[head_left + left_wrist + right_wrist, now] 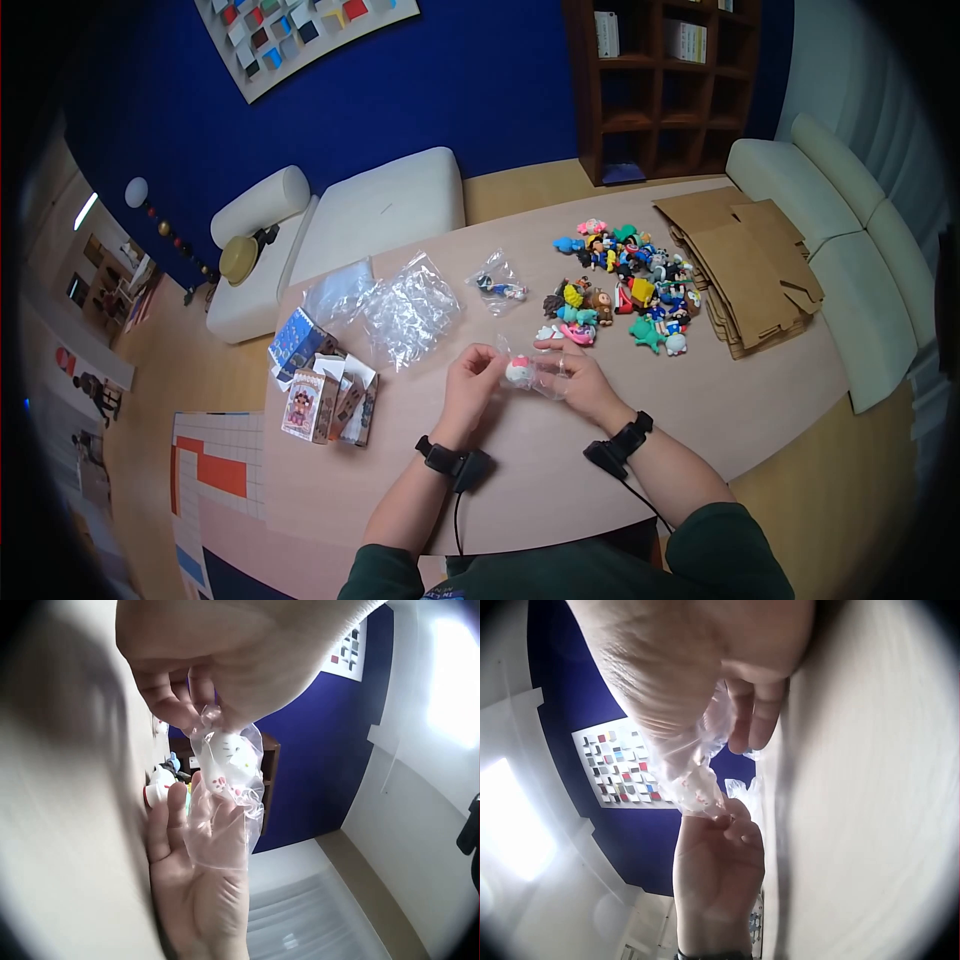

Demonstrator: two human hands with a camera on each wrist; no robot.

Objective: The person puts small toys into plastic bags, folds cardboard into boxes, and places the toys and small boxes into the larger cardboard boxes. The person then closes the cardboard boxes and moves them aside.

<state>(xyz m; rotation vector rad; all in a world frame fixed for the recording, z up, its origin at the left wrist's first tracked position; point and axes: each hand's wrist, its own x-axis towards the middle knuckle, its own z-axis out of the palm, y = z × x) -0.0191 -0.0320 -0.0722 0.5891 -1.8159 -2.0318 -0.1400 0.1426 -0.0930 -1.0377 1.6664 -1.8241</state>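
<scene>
A small white figure (518, 371) with a pink-red part sits inside a clear plastic bag (548, 383) above the table. The left hand (472, 385) pinches one end of the bag between thumb and curled fingers. At the other end, the right hand (590, 388) holds the bag, its outer fingers extended. In the left wrist view the figure's white head (229, 754) shows whiskers through the plastic, between the left hand (217, 660) above and the right hand (199, 885) below. The right wrist view shows the bag (694, 780) crumpled between both hands.
A pile of small figures (640, 275) lies beyond the right hand, beside flattened cardboard (750, 265). Another bagged figure (500, 288) lies past the hands. Empty clear bags (412, 308) and small printed boxes (310, 405) are at the table's left.
</scene>
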